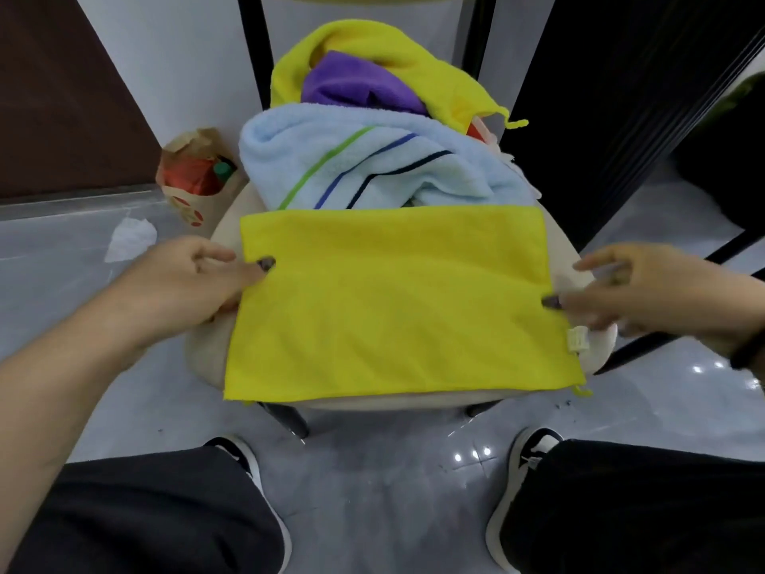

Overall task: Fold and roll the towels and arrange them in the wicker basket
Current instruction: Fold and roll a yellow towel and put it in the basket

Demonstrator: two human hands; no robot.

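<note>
Chair seat under flat yellow towel

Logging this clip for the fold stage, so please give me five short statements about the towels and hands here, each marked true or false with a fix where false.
1. A yellow towel lies spread flat on the chair seat. True.
2. The left hand pinches the towel's left edge. True.
3. The right hand rests on the light blue towel. False: it is at the flat yellow towel's right edge.
4. The light blue towel is plain, with no stripes. False: it has green, blue and dark stripes.
5. A purple towel sits in the pile behind, partly under another yellow towel. True.
</note>
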